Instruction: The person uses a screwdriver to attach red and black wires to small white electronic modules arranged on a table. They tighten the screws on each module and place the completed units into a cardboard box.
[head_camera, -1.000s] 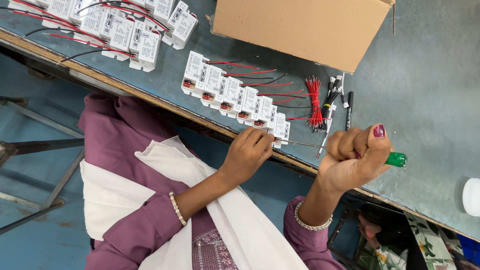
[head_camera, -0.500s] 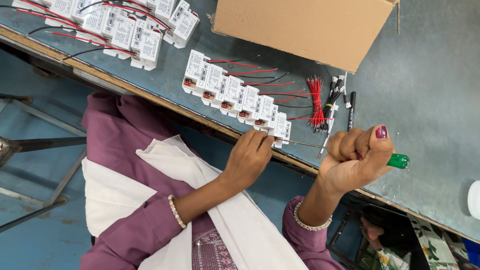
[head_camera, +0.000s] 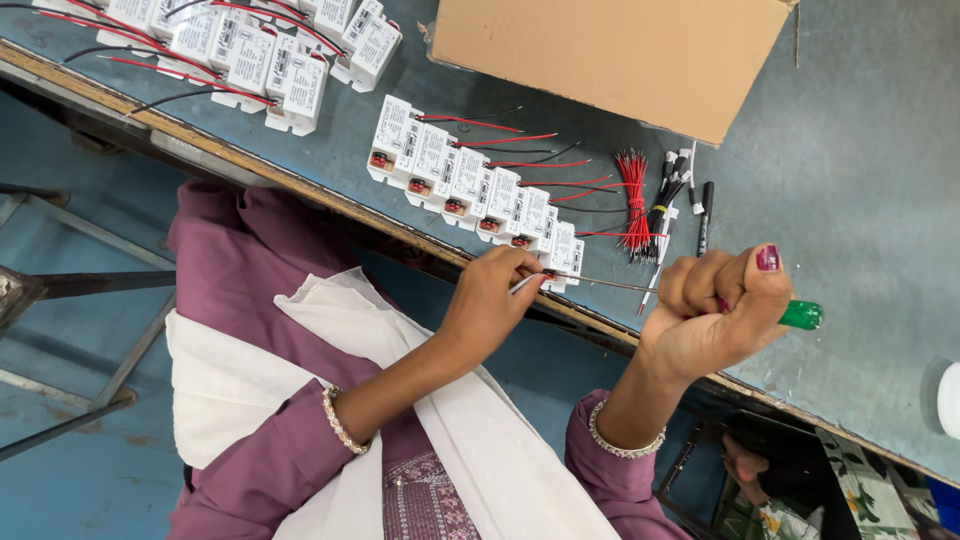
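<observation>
Screwdriver (head_camera: 690, 295): green-handled, thin metal shaft, held level just above the near edge of the surface (head_camera: 860, 200). The right hand (head_camera: 715, 315) is clenched in a fist around the handle, the green end sticking out past the thumb. The shaft tip meets the end unit of a row of small white boxes (head_camera: 470, 185), where the left hand (head_camera: 490, 300) is closed in a pinch on that last box (head_camera: 562, 262) at the surface edge. The two hands are apart, joined only by the shaft.

The row runs slantwise along the surface, each box with a red fitting on its near side and red and black wires trailing away. A second group of like boxes (head_camera: 270, 60) lies further off at the far left. Beside the row's end sit a bundle of red wires (head_camera: 632, 195), a bundle of black leads (head_camera: 668, 200) and a black pen (head_camera: 704, 215). A cardboard box (head_camera: 600, 50) stands beyond them.
</observation>
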